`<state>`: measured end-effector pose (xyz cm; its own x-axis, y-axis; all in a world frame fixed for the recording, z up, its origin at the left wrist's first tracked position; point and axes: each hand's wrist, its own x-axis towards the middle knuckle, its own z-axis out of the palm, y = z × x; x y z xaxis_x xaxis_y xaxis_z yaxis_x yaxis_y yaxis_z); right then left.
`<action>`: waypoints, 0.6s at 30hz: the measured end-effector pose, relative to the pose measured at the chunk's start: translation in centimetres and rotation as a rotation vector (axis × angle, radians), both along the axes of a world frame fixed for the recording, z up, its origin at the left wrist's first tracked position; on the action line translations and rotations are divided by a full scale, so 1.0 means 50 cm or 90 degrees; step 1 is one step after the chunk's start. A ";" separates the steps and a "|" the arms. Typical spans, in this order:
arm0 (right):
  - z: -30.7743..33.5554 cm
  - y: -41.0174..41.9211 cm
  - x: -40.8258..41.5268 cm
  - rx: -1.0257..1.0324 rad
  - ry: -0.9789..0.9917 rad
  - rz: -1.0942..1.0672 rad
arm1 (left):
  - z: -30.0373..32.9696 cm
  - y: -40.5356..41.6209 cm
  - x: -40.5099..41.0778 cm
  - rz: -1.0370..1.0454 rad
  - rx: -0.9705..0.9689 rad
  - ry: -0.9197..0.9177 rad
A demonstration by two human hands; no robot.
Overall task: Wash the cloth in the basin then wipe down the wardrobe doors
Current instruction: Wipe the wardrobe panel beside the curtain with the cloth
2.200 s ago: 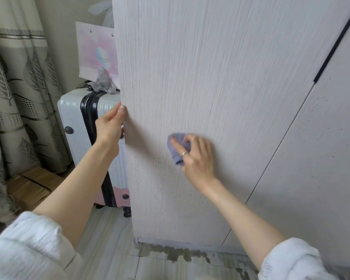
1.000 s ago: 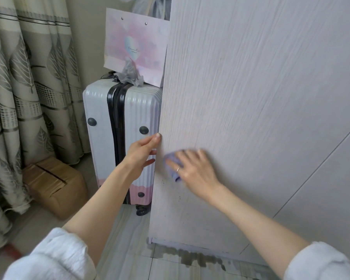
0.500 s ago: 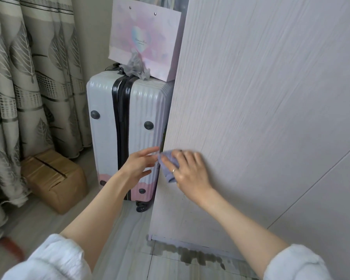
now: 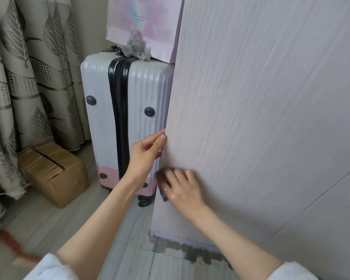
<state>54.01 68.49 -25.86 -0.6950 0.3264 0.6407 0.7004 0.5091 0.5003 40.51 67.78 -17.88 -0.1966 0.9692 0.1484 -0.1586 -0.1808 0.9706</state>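
Observation:
The pale wood-grain wardrobe door [image 4: 251,118] fills the right half of the head view and stands slightly open. My right hand [image 4: 182,188] presses a small purple cloth [image 4: 163,196] flat against the door low down, close to its left edge. Most of the cloth is hidden under my fingers. My left hand [image 4: 148,150] grips that same edge just above, thumb on the front face and fingers behind it. Dark specks dot the door to the right of my hand.
A white and pink suitcase [image 4: 101,128] stands directly left of the door, with a pink gift bag [image 4: 150,21] on top. A cardboard box [image 4: 53,172] and patterned curtains [image 4: 18,77] lie further left. A wet patch [image 4: 190,251] marks the floor below. A second door [image 4: 331,229] adjoins at right.
My right hand slid the cloth left to the door's edge, then down along it. My left hand came off the edge for a moment and grips it again, higher than the cloth.

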 end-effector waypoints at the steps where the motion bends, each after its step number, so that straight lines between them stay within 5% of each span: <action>1: -0.020 -0.002 0.004 -0.023 -0.058 -0.010 | -0.005 0.001 0.004 0.011 0.005 -0.004; 3: -0.026 -0.002 0.011 -0.030 -0.080 -0.006 | -0.013 0.001 0.013 0.029 0.007 -0.014; 9: 0.062 0.006 0.013 0.032 0.228 0.034 | -0.053 -0.009 0.023 0.010 -0.040 -0.010; 15: -0.052 0.002 0.073 -0.008 -0.044 0.035 | -0.101 -0.036 0.046 0.016 0.019 0.037; 18: -0.016 0.001 0.107 0.004 0.005 0.055 | -0.118 -0.049 0.057 0.026 0.038 0.055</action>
<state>59.37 68.53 -26.64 -0.7148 0.2616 0.6486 0.6583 0.5646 0.4978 43.34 65.33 -23.77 -0.2189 0.9497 0.2238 -0.0661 -0.2433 0.9677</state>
